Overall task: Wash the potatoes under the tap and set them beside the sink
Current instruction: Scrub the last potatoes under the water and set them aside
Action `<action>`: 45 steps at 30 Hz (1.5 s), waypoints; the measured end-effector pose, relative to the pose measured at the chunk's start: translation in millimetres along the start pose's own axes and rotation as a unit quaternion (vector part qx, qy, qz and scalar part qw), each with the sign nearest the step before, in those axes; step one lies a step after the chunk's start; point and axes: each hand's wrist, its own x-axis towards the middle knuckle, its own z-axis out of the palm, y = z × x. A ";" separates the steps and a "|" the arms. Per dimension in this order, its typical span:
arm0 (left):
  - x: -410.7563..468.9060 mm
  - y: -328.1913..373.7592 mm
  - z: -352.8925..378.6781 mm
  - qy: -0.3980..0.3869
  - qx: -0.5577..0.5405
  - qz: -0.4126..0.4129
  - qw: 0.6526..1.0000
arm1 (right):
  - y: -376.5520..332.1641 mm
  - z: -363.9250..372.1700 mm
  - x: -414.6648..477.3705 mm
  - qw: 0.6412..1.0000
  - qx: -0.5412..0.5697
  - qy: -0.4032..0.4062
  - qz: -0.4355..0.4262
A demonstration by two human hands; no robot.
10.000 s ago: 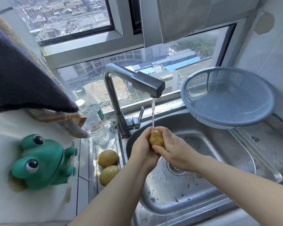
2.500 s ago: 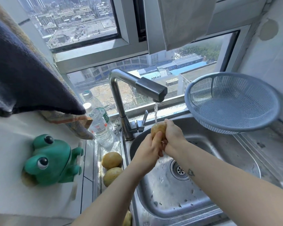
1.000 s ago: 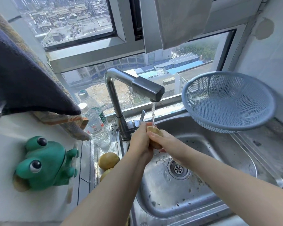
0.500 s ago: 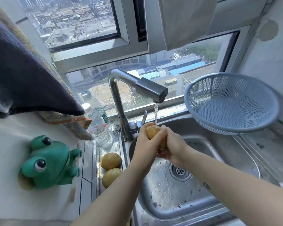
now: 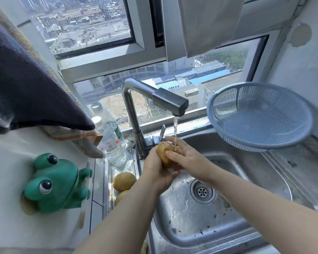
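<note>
A yellow-brown potato (image 5: 164, 152) sits between both hands over the steel sink (image 5: 226, 230), just left of the water stream falling from the tap (image 5: 170, 102). My left hand (image 5: 157, 170) cups it from below and the left. My right hand (image 5: 186, 158) presses on it from the right, fingers stretched out under the stream. Two more potatoes lie on the narrow ledge left of the sink, one (image 5: 124, 181) fully visible and one (image 5: 120, 197) partly hidden behind my left forearm.
A blue mesh colander (image 5: 259, 116) leans at the sink's back right. Two plastic water bottles (image 5: 109, 142) stand left of the tap. A green frog figure (image 5: 56, 182) sits on the white counter at left, with dark cloth (image 5: 28, 88) hanging above it.
My right hand has opened flatter against the potato, and the potato has turned between my hands under the stream. The potatoes on the ledge have not moved.
</note>
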 end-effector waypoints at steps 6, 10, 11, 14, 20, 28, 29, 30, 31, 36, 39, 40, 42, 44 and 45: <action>-10.0 -2.8 -3.7 0.000 0.076 0.067 0.995 | -7.9 4.9 11.7 0.942 0.303 0.022 0.143; -15.3 -3.1 -8.8 -0.026 0.135 0.114 0.984 | -14.4 -7.9 6.6 0.912 0.358 0.034 0.200; -16.6 -2.3 -8.8 -0.026 0.131 0.119 0.984 | -15.1 -10.7 5.1 0.910 0.363 0.029 0.201; -17.1 -1.5 -6.4 -0.024 0.085 0.104 0.991 | -17.6 -15.9 -0.4 0.919 0.340 0.017 0.199; -11.0 0.6 -1.0 0.000 -0.048 -0.012 0.999 | -20.3 -16.1 -8.6 0.965 0.218 0.022 0.146; -2.4 17.6 11.9 -0.039 -0.044 -0.113 0.992 | -24.7 -34.5 1.1 0.992 -0.123 -0.005 0.024; -3.9 16.7 12.7 -0.048 -0.033 -0.126 0.990 | -25.0 -36.8 1.3 0.995 -0.096 -0.029 0.027; -5.3 14.8 12.6 -0.050 -0.023 -0.138 0.989 | -24.9 -39.3 0.3 0.995 -0.079 -0.046 0.027; -6.3 12.6 11.9 -0.048 -0.010 -0.151 0.987 | -23.9 -41.5 -0.9 0.995 -0.080 -0.054 0.023; -14.7 2.1 -0.4 -0.074 0.091 -0.140 0.983 | -7.9 -51.3 -6.7 0.990 -0.134 -0.027 0.018; -21.3 -3.0 -12.1 -0.108 0.200 -0.055 0.972 | 1.1 -50.3 -7.6 0.985 -0.174 0.005 0.016; -21.9 -3.7 -15.9 -0.110 0.219 -0.038 0.969 | 1.8 -47.1 -6.7 0.983 -0.181 0.003 0.019; -22.5 -3.7 -23.1 -0.084 0.228 -0.017 0.970 | 1.4 -39.8 -2.0 0.987 -0.156 -0.018 0.044; -22.6 -1.4 -28.9 -0.050 0.223 -0.003 0.974 | 0.2 -37.9 9.5 0.990 -0.119 -0.024 0.072; -23.2 0.5 -31.1 -0.040 0.220 -0.003 0.975 | -0.6 -39.6 18.3 0.991 -0.104 -0.014 0.083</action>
